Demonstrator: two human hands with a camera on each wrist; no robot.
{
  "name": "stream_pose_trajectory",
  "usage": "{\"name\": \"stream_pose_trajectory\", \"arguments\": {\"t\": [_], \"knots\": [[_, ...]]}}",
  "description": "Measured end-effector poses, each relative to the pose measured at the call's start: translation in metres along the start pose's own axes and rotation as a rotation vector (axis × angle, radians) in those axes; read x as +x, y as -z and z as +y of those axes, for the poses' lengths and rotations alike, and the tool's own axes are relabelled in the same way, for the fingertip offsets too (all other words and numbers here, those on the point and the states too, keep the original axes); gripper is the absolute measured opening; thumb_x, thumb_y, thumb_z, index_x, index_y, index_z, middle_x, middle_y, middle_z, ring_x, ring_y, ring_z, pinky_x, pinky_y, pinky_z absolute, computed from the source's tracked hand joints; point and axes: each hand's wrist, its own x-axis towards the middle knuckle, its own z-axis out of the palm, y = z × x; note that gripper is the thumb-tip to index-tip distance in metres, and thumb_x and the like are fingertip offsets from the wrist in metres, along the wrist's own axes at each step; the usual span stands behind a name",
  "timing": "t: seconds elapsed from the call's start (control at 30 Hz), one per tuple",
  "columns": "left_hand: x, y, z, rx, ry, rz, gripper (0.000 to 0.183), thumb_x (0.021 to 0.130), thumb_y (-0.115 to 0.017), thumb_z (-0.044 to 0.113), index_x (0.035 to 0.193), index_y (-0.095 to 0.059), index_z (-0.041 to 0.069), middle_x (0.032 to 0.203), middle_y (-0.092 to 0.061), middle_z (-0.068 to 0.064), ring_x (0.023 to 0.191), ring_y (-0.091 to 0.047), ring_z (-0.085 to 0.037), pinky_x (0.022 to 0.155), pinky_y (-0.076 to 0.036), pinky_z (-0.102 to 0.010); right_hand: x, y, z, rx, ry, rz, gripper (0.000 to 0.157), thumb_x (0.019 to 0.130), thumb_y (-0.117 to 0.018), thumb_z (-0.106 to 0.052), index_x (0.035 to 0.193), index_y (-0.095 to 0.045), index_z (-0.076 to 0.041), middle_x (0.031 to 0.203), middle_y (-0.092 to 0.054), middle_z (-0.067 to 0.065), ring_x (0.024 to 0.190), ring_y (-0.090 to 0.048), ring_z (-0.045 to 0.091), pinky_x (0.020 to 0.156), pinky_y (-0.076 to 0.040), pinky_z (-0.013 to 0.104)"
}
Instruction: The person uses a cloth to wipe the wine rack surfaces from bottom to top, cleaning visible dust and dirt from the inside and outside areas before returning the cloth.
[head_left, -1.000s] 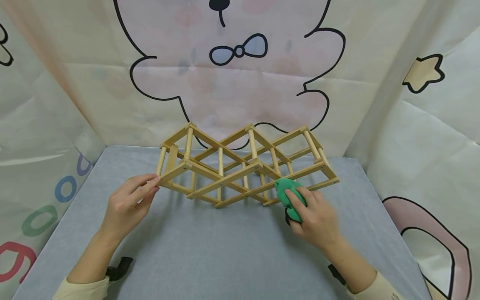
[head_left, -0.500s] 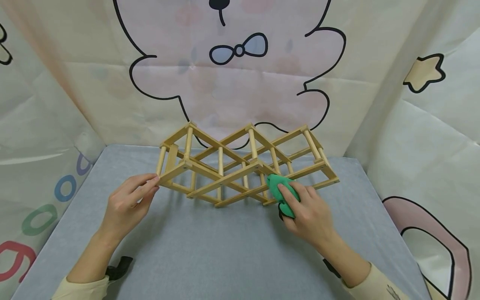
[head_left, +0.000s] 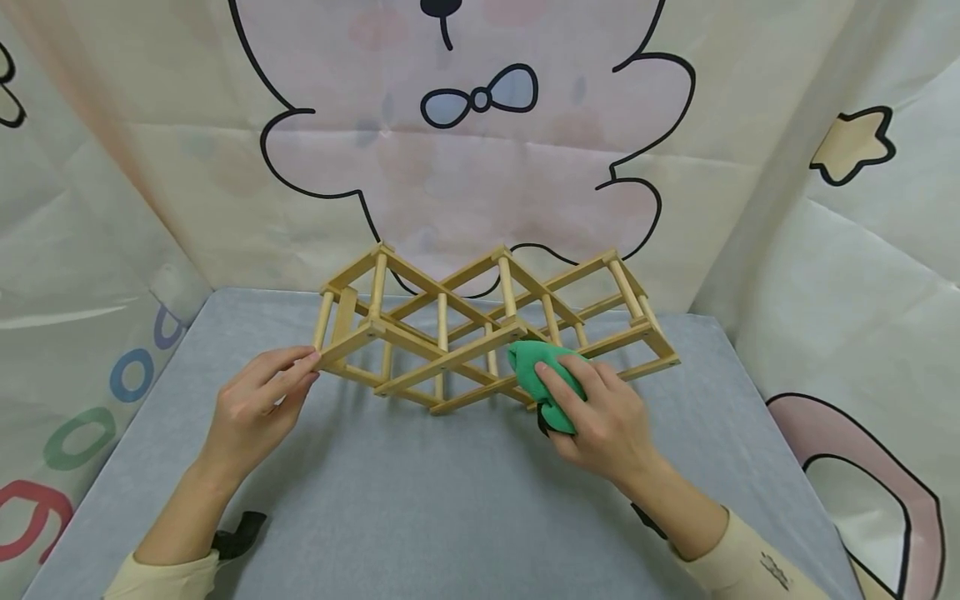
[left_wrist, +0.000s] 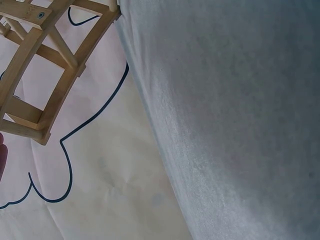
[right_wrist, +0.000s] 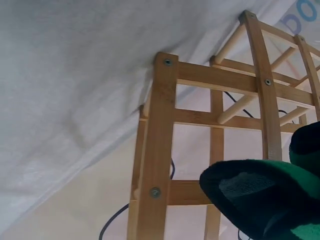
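A folding wooden lattice rack [head_left: 447, 361], made of crossed slats and round dowels, stands near the back of the table. My left hand [head_left: 255, 408] pinches its near left corner between thumb and fingers. In the left wrist view, that end of the rack [left_wrist: 59, 95] shows beside a sliver of my fingertips [left_wrist: 2, 155]. My right hand [head_left: 611, 421] holds a bunched green cloth [head_left: 547, 375] against the front slats, right of the middle. Close up in the right wrist view, the cloth [right_wrist: 260, 195] covers part of the rack [right_wrist: 160, 130]; the fingers there are hidden.
A grey-blue cover [head_left: 450, 500] lies over the table. Pale printed curtains [head_left: 480, 183] hang close behind the rack and along both sides. Black wrist mounts [head_left: 240, 535] show beside my forearms.
My right hand has slid the green cloth leftward along the rack's front, toward the middle. My left hand and the rack have stayed in place.
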Motion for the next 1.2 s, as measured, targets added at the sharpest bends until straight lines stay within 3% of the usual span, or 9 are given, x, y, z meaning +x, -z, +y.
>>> {"name": "stream_pose_trajectory", "arguments": {"t": [0.33,0.47,0.67,0.9,1.2], "knots": [[-0.001,0.000,-0.001,0.009,0.006,-0.008,0.035,0.109,-0.061,0.027,0.107,-0.078,-0.004,0.099,-0.075,-0.021,0.080,-0.069,-0.036,0.089,-0.051,-0.014,0.015,0.000,-0.003,0.004,-0.002,0.038,0.043,0.082,-0.060,-0.014,0.120,-0.075,-0.002,0.108,-0.070,0.024,0.075,-0.065,0.038,0.055,-0.059,0.049],[-0.001,0.000,-0.001,0.008,0.007,-0.008,0.035,0.109,-0.060,0.027,0.107,-0.078,-0.004,0.099,-0.075,-0.021,0.081,-0.069,-0.036,0.090,-0.051,-0.013,0.019,-0.003,-0.008,0.006,-0.009,0.007,0.043,0.084,-0.060,-0.015,0.122,-0.074,-0.001,0.109,-0.069,0.024,0.078,-0.065,0.039,0.062,-0.061,0.051],[-0.002,0.001,0.000,0.010,0.011,-0.013,0.036,0.109,-0.060,0.027,0.107,-0.078,-0.004,0.100,-0.075,-0.021,0.081,-0.069,-0.036,0.091,-0.050,-0.012,0.022,-0.012,-0.019,0.000,-0.008,-0.057,0.045,0.084,-0.056,-0.015,0.125,-0.073,-0.003,0.110,-0.069,0.021,0.075,-0.063,0.036,0.060,-0.060,0.047],[-0.001,0.000,-0.001,0.002,0.007,-0.002,0.035,0.109,-0.061,0.027,0.107,-0.078,-0.004,0.099,-0.075,-0.021,0.080,-0.069,-0.036,0.091,-0.050,-0.013,0.025,-0.024,-0.033,0.022,-0.014,-0.153,0.042,0.093,-0.053,-0.020,0.126,-0.072,-0.004,0.111,-0.068,0.020,0.078,-0.065,0.035,0.061,-0.061,0.043],[-0.002,0.001,-0.001,0.007,0.006,-0.012,0.035,0.109,-0.060,0.027,0.108,-0.078,-0.003,0.100,-0.075,-0.021,0.081,-0.069,-0.037,0.092,-0.050,-0.012,0.027,-0.041,-0.048,0.031,0.004,-0.194,0.045,0.086,-0.055,-0.018,0.125,-0.073,-0.006,0.109,-0.069,0.018,0.075,-0.066,0.031,0.057,-0.061,0.040]]}}
